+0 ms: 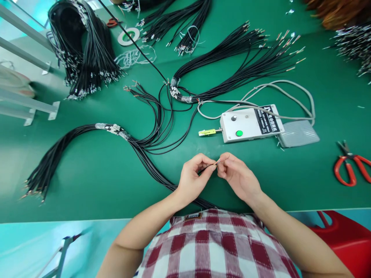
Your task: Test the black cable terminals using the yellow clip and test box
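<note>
Thumb and fingers of my left hand (197,173) are pinched on a thin black cable near its bare end. My right hand (236,173) is closed at the stripped wire tip (218,161), its fingertips almost meeting the left ones. A bundle of black cables (153,170) runs from the left and passes under my left forearm towards the table edge. Clear tape and white labels (114,129) wrap part of that bundle. Just beyond my hands lies a white box (243,125) with a green button and a yellow-green tip.
Red-handled pliers (349,162) lie at the right. Another taped cable bundle (226,87) curves behind the box, with a grey cord (307,92) beside it. A thick black cable pile (87,46), a tape roll (128,36) and metal bars (26,102) stand at the left.
</note>
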